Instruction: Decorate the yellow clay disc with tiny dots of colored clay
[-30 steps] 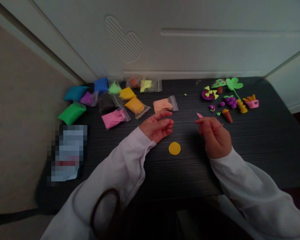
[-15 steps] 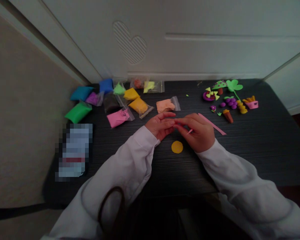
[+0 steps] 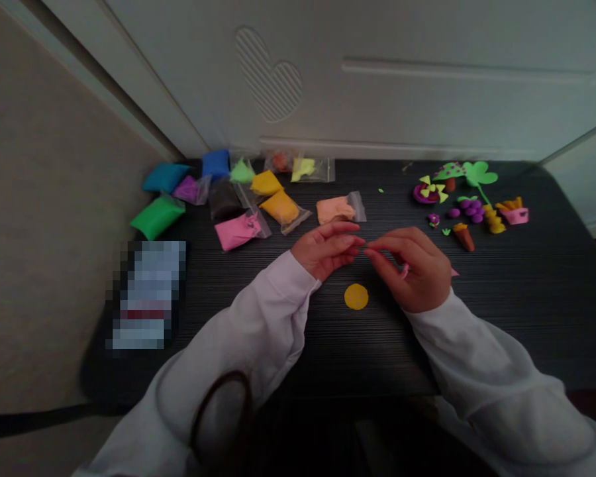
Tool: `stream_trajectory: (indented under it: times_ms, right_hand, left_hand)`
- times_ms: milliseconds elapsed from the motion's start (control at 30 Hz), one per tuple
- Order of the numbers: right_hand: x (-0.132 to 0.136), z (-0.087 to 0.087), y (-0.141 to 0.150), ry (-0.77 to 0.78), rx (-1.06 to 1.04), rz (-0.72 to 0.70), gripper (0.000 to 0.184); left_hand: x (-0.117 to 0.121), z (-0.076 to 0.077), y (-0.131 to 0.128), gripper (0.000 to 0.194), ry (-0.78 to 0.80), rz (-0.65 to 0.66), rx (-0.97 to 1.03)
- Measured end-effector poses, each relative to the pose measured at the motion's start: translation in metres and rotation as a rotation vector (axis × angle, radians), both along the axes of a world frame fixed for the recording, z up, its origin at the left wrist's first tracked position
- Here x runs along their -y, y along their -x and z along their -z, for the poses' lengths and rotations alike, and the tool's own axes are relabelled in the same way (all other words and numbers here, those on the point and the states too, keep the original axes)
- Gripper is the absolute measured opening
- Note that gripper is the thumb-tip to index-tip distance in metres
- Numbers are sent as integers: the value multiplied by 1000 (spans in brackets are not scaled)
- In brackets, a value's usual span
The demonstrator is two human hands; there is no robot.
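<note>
My left hand hovers above the dark table, its thumb laid against the fingers and the index finger stretched out. Anything pinched there is too small to make out. Just across a small gap is my right hand, thumb and index fingertips pressed together on something tiny that I cannot name. A pink piece shows inside its curled fingers. Behind that hand, the tip of a pink strip sticks out; the rest is hidden. Below both hands a flat yellow clay disc lies on the table.
Bags of coloured clay, among them a pink bag and a peach bag, lie at the back left. Small clay models, including a green flower and purple grapes, stand back right. A blurred phone lies left.
My right hand has drawn away to the right, so the fingertips no longer meet. It now covers most of the pink strip. The whole view has shifted slightly.
</note>
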State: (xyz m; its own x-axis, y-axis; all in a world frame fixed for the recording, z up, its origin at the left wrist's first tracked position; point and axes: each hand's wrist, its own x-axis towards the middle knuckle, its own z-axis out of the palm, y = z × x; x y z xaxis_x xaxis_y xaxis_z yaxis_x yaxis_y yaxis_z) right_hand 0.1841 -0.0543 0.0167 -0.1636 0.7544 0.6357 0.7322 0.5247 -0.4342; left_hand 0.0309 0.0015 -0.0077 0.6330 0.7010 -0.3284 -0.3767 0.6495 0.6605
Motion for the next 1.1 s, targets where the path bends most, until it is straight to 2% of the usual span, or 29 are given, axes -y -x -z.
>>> stream_trajectory:
  times_ms: [333, 700, 1100]
  right_hand:
    - [8, -6, -2, 45, -38, -10, 17]
    - [8, -8, -3, 47, -55, 7, 10]
    - [7, -9, -3, 46, -61, -1, 14]
  left_hand:
    - [0, -1, 0, 24, -2, -4, -8]
    - [0, 0, 0, 23, -17, 2, -22]
    - [0, -1, 0, 23, -21, -8, -19]
